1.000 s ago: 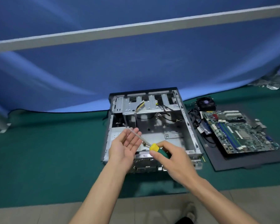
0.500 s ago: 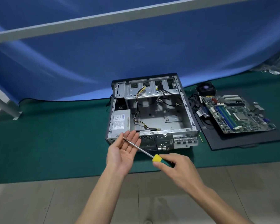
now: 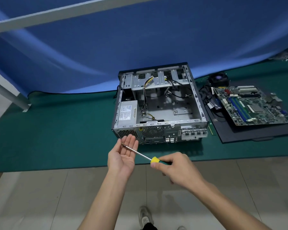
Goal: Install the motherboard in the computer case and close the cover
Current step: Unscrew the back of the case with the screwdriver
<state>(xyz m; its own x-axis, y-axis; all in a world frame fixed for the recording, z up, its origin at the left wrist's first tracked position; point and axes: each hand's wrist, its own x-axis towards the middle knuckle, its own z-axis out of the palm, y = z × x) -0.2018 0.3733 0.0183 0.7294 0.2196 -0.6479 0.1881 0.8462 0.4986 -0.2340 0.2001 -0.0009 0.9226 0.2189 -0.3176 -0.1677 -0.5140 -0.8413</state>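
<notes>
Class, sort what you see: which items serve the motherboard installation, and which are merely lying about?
For the job: computer case, motherboard, screwdriver in right hand, black cover panel.
Lying about: cooler fan, blue cloth.

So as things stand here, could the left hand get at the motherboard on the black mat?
Probably not directly. The left hand is open and free, but the motherboard lies far right, past the open computer case, and the right hand with the screwdriver crosses that side.
</notes>
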